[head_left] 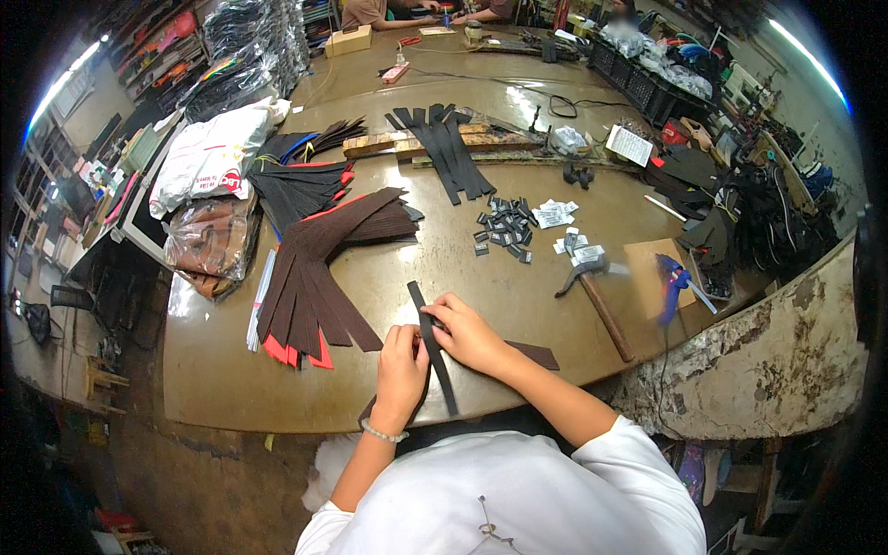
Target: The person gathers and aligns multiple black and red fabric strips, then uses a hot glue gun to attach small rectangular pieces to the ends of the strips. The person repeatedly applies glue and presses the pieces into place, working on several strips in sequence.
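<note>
At the table's near edge both my hands close on a narrow black strip (438, 365), which runs lengthwise between them. My left hand (403, 363), with a beaded bracelet at its wrist, pinches the strip from the left. From the right, the fingers of my right hand (460, 326) press on its upper part. A dark brown strip (534, 354) lies partly under my right forearm. To the left, a fanned pile of dark brown strips (319, 268) rests over red ones. Small black tabs (505, 225) with pale print are heaped beyond my hands, beside white labels (555, 214).
A hammer (607, 320) lies to the right, near a blue glue gun (673, 289) on cardboard (647, 250). Black strips (444, 153) lie across wooden bars (504, 139) farther back. A white sack (211, 157) stands left; a black crate (638, 81) sits back right. Other people's hands (472, 17) show at the far end.
</note>
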Demonstrator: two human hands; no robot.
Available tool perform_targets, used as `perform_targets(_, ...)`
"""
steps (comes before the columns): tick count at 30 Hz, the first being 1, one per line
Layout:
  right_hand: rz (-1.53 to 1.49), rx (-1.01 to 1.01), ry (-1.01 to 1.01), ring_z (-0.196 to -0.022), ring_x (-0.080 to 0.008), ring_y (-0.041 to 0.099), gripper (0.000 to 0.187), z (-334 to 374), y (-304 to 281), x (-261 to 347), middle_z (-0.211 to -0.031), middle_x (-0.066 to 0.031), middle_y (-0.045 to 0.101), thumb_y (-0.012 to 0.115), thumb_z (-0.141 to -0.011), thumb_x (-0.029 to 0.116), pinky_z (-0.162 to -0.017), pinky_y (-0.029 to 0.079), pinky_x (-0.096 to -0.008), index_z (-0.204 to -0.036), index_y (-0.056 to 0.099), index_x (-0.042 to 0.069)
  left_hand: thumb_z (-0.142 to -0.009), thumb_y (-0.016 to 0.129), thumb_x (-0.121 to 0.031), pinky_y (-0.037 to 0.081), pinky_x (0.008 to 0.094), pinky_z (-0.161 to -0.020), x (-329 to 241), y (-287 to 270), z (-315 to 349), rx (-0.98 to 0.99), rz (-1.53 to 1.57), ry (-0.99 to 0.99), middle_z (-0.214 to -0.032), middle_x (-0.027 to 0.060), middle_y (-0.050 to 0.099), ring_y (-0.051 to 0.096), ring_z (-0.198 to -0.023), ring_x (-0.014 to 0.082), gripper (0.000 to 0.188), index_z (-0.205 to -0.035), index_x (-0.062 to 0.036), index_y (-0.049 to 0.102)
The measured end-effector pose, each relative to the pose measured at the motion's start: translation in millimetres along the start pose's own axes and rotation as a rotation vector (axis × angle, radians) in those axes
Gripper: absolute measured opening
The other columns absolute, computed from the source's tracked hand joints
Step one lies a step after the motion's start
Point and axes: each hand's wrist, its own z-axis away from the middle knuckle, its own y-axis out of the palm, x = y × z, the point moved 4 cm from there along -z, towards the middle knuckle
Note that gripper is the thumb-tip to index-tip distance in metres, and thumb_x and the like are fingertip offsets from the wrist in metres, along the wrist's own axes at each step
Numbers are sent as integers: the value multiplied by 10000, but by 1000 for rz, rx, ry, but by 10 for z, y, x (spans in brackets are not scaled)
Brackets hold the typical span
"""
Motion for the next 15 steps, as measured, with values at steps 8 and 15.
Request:
perform_targets(8, 344, -142, -227, -930, -274, 604, 197, 412, -36, 178, -1015, -59, 613, 628, -751, 14, -765, 534, -354, -946, 653, 34, -830, 644, 12, 487, 344, -623, 1, 5, -12, 22, 62, -16, -865, 146, 563, 597, -685, 251, 182, -1007, -24, 626)
perform_targets(15, 240, -73, -220, -1024, -287, 598, 189, 503, -79, 165, -985, -86, 638, 638, -743, -21, -850, 520, -369, -923, 675, 28, -814, 612, 29, 501, 423, -691, -68, 31, 21, 96, -78, 90, -928, 157, 524, 600, -808, 338, 261, -1053, -65, 657)
